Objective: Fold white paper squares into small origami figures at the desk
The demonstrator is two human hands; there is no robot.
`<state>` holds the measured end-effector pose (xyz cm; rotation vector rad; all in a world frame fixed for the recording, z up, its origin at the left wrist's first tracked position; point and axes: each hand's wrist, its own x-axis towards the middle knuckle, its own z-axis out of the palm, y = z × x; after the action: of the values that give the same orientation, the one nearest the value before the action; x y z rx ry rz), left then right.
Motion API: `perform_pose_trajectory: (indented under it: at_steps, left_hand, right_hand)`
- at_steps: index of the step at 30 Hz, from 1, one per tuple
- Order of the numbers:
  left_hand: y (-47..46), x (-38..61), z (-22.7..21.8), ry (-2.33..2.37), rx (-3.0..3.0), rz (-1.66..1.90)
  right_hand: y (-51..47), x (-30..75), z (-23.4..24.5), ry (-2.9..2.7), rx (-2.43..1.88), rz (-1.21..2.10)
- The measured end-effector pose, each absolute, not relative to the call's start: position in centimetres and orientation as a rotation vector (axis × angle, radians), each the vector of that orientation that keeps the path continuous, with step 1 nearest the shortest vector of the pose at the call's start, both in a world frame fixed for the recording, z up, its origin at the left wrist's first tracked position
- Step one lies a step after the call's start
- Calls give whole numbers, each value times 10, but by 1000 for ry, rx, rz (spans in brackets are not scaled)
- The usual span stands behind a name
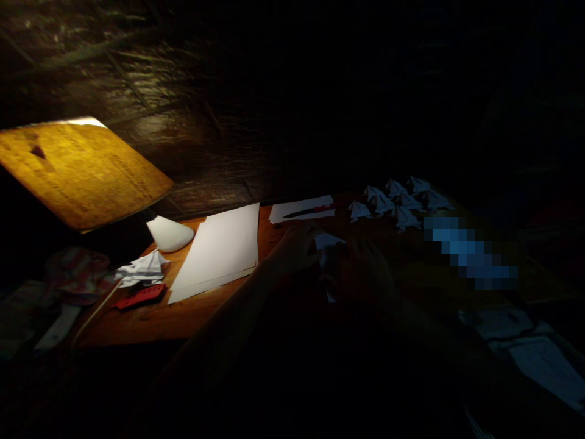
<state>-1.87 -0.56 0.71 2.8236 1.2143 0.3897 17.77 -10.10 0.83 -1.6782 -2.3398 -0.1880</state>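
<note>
Both hands close together above the middle of the desk: left hand and right hand curled narrow around a small folded white paper, its pale edges showing between them. Fingers mostly lost in shadow, so the exact grip impossible to make out.

Just left of the left hand, a stack of blank white sheets, flat on the desk and set at a slant. Beyond the hands, a single white sheet under a slim dark-and-red tool, too dim to name. Farther right, near the back edge, a tight cluster of folded paper frogs, all pale and pointed.

At the left end of the desk, a white paper cone on its side, a rumpled folded paper beside it, and a red box just below. Above them, a tilted wooden board, brightly lit. To the right, a blurred blue patch, impossible to identify, and loose papers in the gloom below it.
</note>
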Motion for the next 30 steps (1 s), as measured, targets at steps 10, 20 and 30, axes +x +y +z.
perform_pose_trajectory:
  at_steps: [10, 20, 30]
  left_hand:
    - [-5, -24, 10, 1411, 2872, 385]
    - [-6, -24, 11, 1441, 2900, 334]
    - [-1, -30, 6, 1457, 2881, 340]
  right_hand:
    - [-100, 177, 5, -2336, -1703, -176]
    - [-102, 175, 9, -2347, -1708, -116]
    - [-102, 176, 10, -2358, -1682, -131]
